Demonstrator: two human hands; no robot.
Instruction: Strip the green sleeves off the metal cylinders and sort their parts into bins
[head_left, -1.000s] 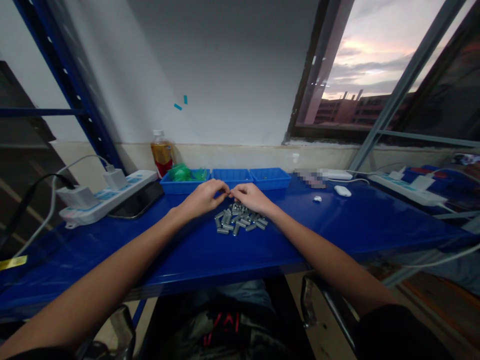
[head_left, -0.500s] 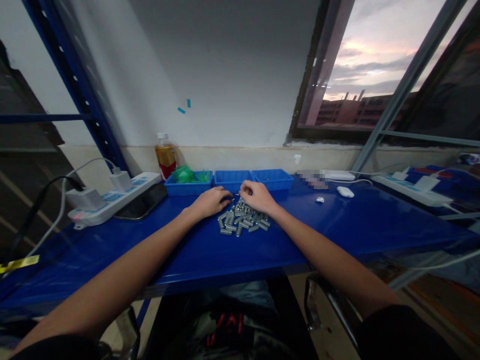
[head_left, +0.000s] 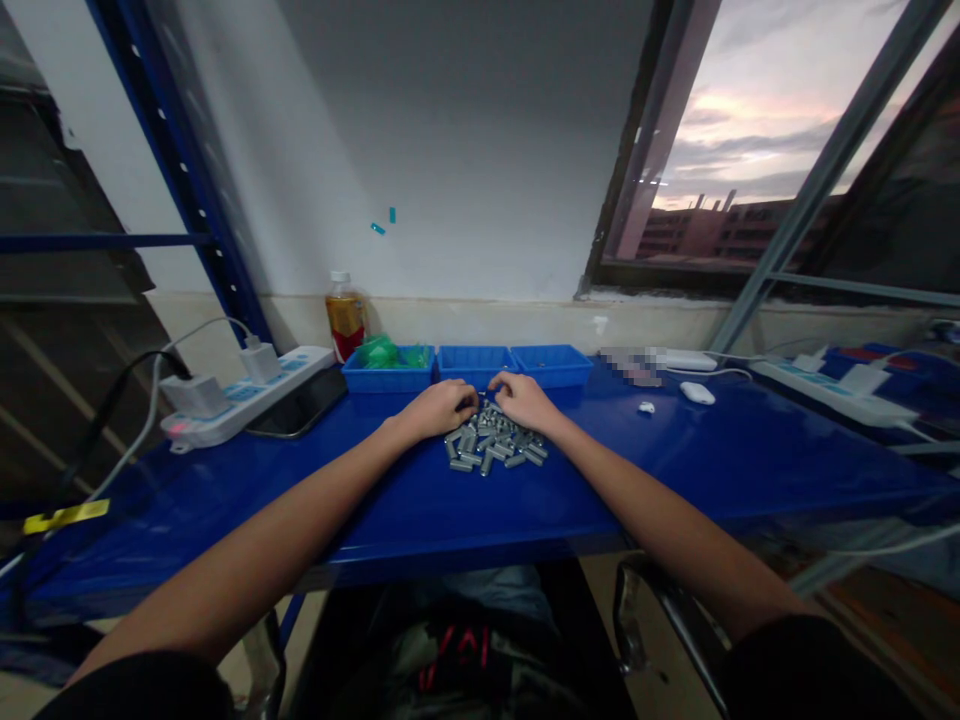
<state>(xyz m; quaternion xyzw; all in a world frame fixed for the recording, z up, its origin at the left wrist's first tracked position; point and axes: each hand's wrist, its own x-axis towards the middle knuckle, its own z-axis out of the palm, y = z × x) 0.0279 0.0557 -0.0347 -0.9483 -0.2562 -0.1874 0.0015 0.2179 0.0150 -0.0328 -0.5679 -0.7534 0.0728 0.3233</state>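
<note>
A heap of small silver metal cylinders [head_left: 495, 445] lies on the blue table [head_left: 442, 515]. My left hand [head_left: 444, 408] is at the heap's far left edge, its fingers curled and closed. On the far right side, my right hand [head_left: 525, 400] bends over the cylinders with thumb and fingers drawn together. The two sets of fingertips face each other a short gap apart. What either hand pinches is too small and too hidden to make out. Just behind the hands stand a middle blue bin [head_left: 476, 360] and a right blue bin [head_left: 553, 366].
A left blue bin [head_left: 388, 380] holds green plastic; a drink bottle [head_left: 346, 318] stands behind it. On the left lie a power strip [head_left: 240, 405] and a dark phone [head_left: 300, 405]. To the right are a white case [head_left: 697, 393], a white earbud [head_left: 646, 408] and another power strip [head_left: 832, 390].
The view has shifted slightly, moving everything a little to the right. My fingertips were nearer each other before; now the gap between them is a bit wider.
</note>
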